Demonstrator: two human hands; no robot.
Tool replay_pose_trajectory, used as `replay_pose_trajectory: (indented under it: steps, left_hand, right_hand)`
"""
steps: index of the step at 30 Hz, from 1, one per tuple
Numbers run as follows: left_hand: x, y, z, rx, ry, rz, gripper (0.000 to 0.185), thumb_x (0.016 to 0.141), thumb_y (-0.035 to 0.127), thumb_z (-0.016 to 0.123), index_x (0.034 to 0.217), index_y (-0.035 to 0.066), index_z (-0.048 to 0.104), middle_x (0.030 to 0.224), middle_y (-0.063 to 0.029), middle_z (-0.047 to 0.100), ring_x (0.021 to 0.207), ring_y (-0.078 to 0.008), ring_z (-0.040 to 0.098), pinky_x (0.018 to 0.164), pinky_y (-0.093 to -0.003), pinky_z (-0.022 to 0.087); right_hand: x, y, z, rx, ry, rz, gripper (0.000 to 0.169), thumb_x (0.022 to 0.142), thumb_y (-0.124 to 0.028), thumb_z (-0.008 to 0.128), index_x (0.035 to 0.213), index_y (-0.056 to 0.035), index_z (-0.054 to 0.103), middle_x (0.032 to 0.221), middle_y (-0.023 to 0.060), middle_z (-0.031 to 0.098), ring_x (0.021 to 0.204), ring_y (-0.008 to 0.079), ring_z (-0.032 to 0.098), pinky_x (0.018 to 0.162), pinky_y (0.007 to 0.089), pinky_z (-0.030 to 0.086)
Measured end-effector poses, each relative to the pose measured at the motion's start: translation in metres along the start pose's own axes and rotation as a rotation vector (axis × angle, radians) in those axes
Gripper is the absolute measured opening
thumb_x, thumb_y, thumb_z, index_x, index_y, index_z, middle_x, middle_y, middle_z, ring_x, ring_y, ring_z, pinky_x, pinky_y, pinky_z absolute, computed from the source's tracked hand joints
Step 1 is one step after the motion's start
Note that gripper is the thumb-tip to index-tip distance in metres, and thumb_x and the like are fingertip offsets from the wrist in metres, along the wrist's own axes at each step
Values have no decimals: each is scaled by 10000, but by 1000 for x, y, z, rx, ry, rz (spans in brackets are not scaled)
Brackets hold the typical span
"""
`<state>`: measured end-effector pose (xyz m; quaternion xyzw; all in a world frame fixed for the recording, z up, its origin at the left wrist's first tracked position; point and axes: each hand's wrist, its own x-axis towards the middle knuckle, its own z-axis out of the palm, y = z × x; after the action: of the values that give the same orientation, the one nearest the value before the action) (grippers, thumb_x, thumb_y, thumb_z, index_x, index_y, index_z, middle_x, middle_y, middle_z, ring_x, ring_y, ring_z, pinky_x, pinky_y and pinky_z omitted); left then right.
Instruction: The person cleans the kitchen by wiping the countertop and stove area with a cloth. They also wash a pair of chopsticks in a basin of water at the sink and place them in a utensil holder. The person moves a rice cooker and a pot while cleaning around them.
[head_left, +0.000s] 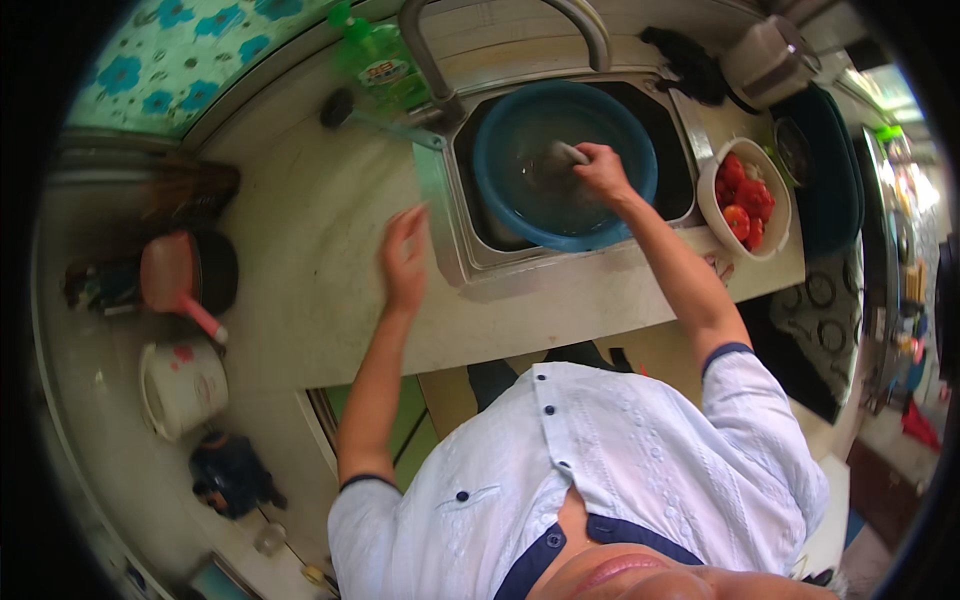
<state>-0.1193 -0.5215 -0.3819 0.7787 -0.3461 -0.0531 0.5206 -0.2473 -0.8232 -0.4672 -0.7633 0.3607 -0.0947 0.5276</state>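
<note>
A round blue plastic basin (491, 202) with water in it sits in the stainless steel sink (469, 259). Over the basin, my right hand (602, 174) grips a pale, blurred object (571, 153), perhaps a utensil's handle; what lies at its far end is unclear. My left hand (406, 255) is raised above the counter, left of the sink, with nothing in it and its fingers blurred. Right of the sink stands a white plastic basket (707, 187) of red vegetables (752, 199), apparently tomatoes or peppers.
A curved metal faucet (427, 56) rises behind the sink. Beside it are a green soap bottle (386, 71) and a long-handled brush (397, 131). A pink dipper (166, 274) and a white container (187, 382) are at the left. A whitish appliance (769, 64) stands at the back right.
</note>
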Motion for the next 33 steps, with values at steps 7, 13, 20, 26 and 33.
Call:
replay_pose_trajectory:
  steps: [7, 13, 20, 26, 33]
  left_hand:
    - [57, 1, 208, -1341, -376, -515, 407, 944, 364, 312, 1227, 106, 452, 1195, -76, 512, 1129, -196, 462, 927, -321, 392]
    - [55, -16, 227, -1382, -264, -1016, 730, 660, 773, 446, 1016, 151, 586, 1030, -76, 600, 1038, -242, 538, 831, -503, 418]
    - [39, -9, 232, -1491, -135, -827, 603, 715, 622, 574, 1004, 93, 574, 1055, -107, 584, 1036, -261, 541, 868, -507, 418]
    - [45, 24, 196, -1661, -401, -918, 597, 740, 518, 624, 1159, 120, 477, 1270, -125, 434, 1167, -297, 425, 918, -575, 350]
    - [62, -3, 194, -1393, -601, -608, 144, 759, 111, 662, 876, 53, 603, 854, -78, 624, 693, -156, 590, 606, -249, 479]
  right_hand:
    - [-39, -109, -60, 458, -256, -176, 314, 768, -140, 631, 1044, 1, 578, 913, 50, 609, 812, 124, 570, 717, 257, 468]
    - [-21, -59, -52, -175, -514, -418, 288, 841, -162, 600, 1062, 19, 558, 942, 13, 600, 821, 83, 551, 744, 220, 438]
    - [6, -54, -27, 397, -318, -249, 258, 838, -127, 582, 1056, 7, 553, 978, 58, 595, 874, 120, 555, 785, 247, 440]
    - [-17, -63, -2, 312, -307, -431, 324, 859, -1, 402, 1174, -4, 481, 1165, 84, 510, 1027, 164, 508, 904, 299, 402]
    - [-48, -111, -61, -790, -473, -1216, 830, 578, 56, 589, 1336, -67, 275, 1337, 153, 346, 1283, 312, 269, 1067, 447, 171]
